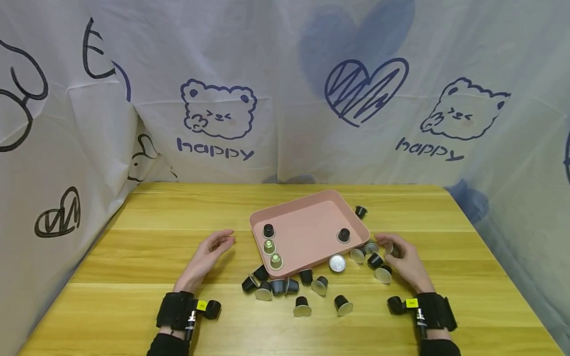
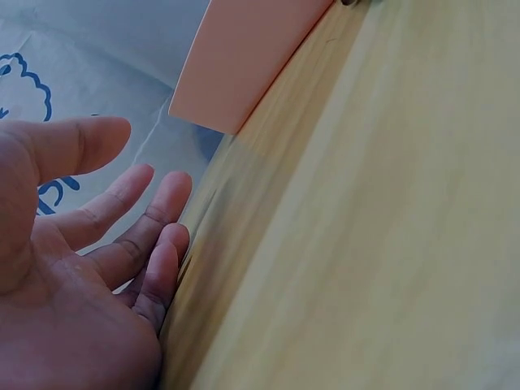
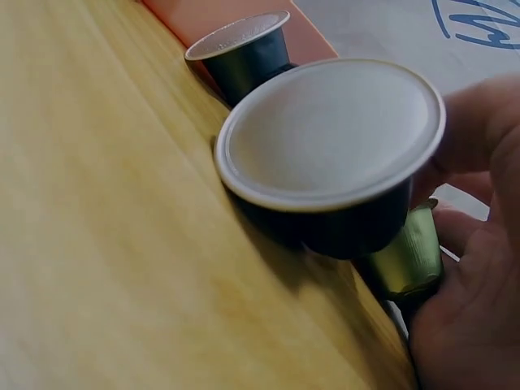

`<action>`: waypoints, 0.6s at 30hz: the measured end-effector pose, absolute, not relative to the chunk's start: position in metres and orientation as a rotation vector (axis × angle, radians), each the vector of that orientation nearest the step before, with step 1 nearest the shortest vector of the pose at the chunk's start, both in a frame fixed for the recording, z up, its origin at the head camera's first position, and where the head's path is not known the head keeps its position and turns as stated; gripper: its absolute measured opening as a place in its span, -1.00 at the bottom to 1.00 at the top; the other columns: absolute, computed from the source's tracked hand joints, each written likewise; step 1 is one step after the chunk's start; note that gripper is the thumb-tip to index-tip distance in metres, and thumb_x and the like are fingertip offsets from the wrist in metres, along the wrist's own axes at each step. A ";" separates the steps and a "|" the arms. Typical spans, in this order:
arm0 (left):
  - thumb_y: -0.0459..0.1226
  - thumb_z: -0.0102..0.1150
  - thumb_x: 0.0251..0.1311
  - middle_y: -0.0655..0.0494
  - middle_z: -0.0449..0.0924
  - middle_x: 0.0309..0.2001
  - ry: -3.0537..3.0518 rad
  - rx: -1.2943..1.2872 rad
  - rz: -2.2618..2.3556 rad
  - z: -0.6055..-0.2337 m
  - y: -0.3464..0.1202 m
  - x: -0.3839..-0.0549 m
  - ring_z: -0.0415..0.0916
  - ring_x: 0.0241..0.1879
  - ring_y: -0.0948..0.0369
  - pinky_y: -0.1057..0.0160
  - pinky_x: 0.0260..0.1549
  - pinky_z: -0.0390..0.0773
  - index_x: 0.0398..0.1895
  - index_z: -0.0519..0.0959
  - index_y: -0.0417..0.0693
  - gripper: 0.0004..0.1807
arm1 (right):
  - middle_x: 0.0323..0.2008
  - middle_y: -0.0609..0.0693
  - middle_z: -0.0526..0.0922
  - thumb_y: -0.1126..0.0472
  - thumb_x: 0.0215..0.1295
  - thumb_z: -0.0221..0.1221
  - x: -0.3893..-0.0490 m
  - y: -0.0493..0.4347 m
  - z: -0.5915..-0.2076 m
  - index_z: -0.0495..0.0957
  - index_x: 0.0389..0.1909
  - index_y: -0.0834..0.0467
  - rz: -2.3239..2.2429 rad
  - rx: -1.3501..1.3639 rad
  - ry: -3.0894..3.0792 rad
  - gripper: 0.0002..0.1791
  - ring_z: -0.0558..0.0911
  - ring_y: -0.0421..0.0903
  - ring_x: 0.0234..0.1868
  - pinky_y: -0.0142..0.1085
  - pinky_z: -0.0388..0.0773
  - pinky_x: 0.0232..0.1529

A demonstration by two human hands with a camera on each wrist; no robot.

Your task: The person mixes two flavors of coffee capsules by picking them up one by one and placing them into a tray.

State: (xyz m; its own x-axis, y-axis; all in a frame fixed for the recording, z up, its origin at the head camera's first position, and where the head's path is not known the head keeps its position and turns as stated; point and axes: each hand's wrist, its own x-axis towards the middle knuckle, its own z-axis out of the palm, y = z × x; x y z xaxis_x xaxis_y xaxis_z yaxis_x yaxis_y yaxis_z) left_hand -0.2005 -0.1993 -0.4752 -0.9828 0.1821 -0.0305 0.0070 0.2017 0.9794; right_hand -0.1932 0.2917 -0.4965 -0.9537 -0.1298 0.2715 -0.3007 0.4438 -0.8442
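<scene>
In the right-wrist view, a black capsule (image 3: 325,134) partly hides the green capsule (image 3: 415,253) pinched within the right hand (image 1: 407,261); the left hand (image 1: 206,257), fingers apart, is near the pink tray (image 1: 307,225)

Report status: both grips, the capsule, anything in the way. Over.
Left grip empty, beside the pink tray. Right grip pinching a green capsule, outside the tray. Dark capsules crowd between right grip and tray.

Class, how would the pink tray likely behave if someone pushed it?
The pink tray would probably slide rather than tip, being broad and low. Its straight, upright walls suggest stiffness. The capsules inside might shift, since nothing visible fastens them.
</scene>
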 end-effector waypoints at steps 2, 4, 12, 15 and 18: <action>-0.18 0.00 0.41 -0.31 0.40 0.17 2.336 0.196 1.880 -0.475 -0.199 -0.200 0.33 0.17 -0.10 -0.10 0.23 0.22 0.33 0.25 -0.34 -0.45 | -0.06 0.22 0.59 0.65 0.00 0.05 -0.193 0.291 -0.496 0.49 0.13 0.27 1.497 0.357 -2.558 -0.40 0.48 -0.06 -0.12 -0.47 0.41 -0.19; -0.17 0.00 0.41 -0.31 0.41 0.16 2.347 0.196 1.871 -0.475 -0.199 -0.200 0.34 0.17 -0.10 -0.11 0.22 0.24 0.33 0.26 -0.34 -0.45 | -0.05 0.22 0.59 0.66 -0.01 0.06 -0.192 0.290 -0.494 0.50 0.12 0.27 1.473 0.342 -2.577 -0.40 0.48 -0.01 -0.11 -0.47 0.40 -0.18; -0.20 -0.02 0.42 -0.31 0.41 0.16 2.349 0.196 1.860 -0.475 -0.199 -0.200 0.34 0.17 -0.10 -0.11 0.21 0.25 0.33 0.25 -0.35 -0.47 | -0.11 0.28 0.58 0.72 -0.05 0.02 -0.181 0.277 -0.472 0.51 0.04 0.43 1.432 0.339 -2.579 -0.46 0.44 0.14 -0.22 -0.37 0.41 -0.24; -0.22 -0.03 0.43 -0.32 0.40 0.16 2.344 0.210 1.867 -0.474 -0.199 -0.199 0.33 0.17 -0.11 -0.11 0.21 0.24 0.33 0.24 -0.36 -0.47 | -0.03 0.30 0.57 0.71 0.00 0.03 -0.181 0.278 -0.473 0.52 0.03 0.42 1.441 0.332 -2.560 -0.49 0.48 0.14 -0.09 -0.47 0.41 -0.12; -0.22 -0.04 0.43 -0.34 0.40 0.16 2.346 0.221 1.867 -0.474 -0.199 -0.199 0.33 0.17 -0.12 -0.12 0.21 0.24 0.33 0.24 -0.37 -0.47 | 0.08 0.31 0.54 0.69 0.07 0.07 -0.187 0.285 -0.487 0.54 0.02 0.38 1.476 0.337 -2.517 -0.54 0.46 0.18 0.08 -0.62 0.35 0.01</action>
State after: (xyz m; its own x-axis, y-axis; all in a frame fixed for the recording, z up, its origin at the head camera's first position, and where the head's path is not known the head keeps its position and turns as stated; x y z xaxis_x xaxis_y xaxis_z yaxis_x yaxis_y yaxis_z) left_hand -0.1993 -0.1987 -0.4742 -0.9801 0.1977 -0.0144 0.0304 0.2215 0.9747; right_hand -0.1874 0.2849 -0.4867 -0.9532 -0.0923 0.2880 -0.2964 0.4742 -0.8290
